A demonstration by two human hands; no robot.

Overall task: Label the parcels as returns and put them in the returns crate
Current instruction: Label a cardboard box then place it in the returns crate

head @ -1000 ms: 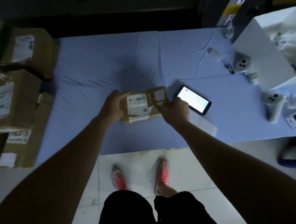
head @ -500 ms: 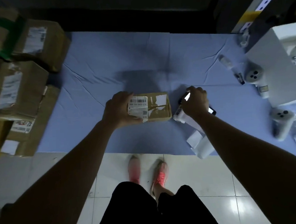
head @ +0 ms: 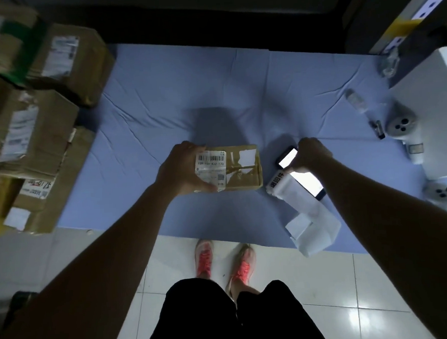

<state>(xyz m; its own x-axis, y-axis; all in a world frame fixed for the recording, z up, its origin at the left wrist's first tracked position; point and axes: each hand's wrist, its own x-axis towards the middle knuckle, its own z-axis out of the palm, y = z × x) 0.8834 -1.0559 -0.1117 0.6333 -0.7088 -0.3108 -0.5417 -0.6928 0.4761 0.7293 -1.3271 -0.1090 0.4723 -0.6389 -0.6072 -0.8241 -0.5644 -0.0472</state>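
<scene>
Blue cloth (head: pixel 159 99) is covering the table seen from the head camera, creased and dimly lit, with its near edge hanging over a white tiled floor (head: pixel 331 294). The person is standing at that edge, pink shoes (head: pixel 204 258) pointing towards the table.

The small parcel (head: pixel 244 175), a brown cardboard box, is lying near the middle of the cloth, close to the near edge. The left hand (head: pixel 180 172) is gripping its left end, with the thumb curling along the near side and the fingers wrapping over the far side. A barcode sticker (head: pixel 211 167) is showing on the parcel's top, just beside that hand, and pale torn patches and tape are showing further right.

Just to the right of the parcel, a phone (head: pixel 306 183) is lying on the cloth with its screen glowing white. The right hand (head: pixel 312 153) is hovering over the phone's far end, fingers curled, pinching the upper end of a white label strip (head: pixel 296 202). The strip is trailing across the phone and down past the table edge, and its end by the hand is carrying black printed characters.

Large cardboard boxes (head: pixel 38 145) with shipping labels are standing stacked at the left side of the table. On the right, a white box (head: pixel 441 117) is sitting with two round white devices (head: pixel 402 126) near it, well apart from the parcel.
</scene>
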